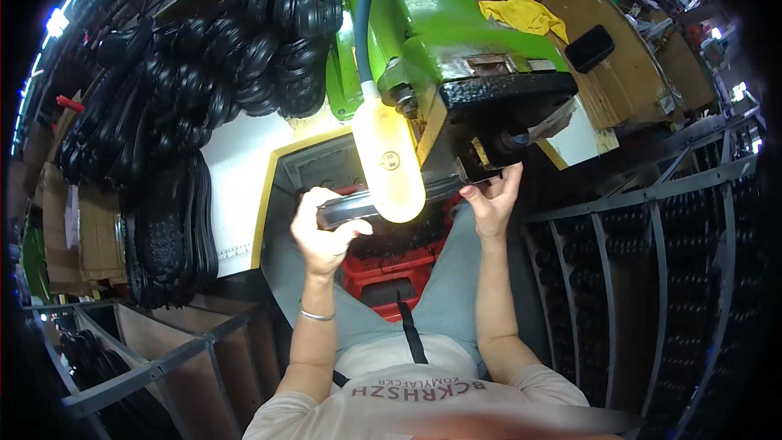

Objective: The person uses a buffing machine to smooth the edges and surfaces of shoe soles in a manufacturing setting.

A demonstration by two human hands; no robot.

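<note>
Both my grips, left hand (pixel 322 232) and right hand (pixel 491 200), hold a sole (pixel 346 210); lamp (pixel 388 161) blocks its middle, press (pixel 456 57) at twelve o'clock.

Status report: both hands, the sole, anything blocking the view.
Left hand gripping one end of black shoe sole. Right hand steadying the other end under green machine. Lit lamp hides the sole's middle.

We wore a pale, short-sleeved shirt with dark lettering across the chest, and a dark strap ran down its front. Our left hand (pixel 323 232) carried a thin silver bangle (pixel 315 314) at the wrist, while our right hand (pixel 494 200) was bare. Our trousers looked grey-blue, though the light was poor.
</note>
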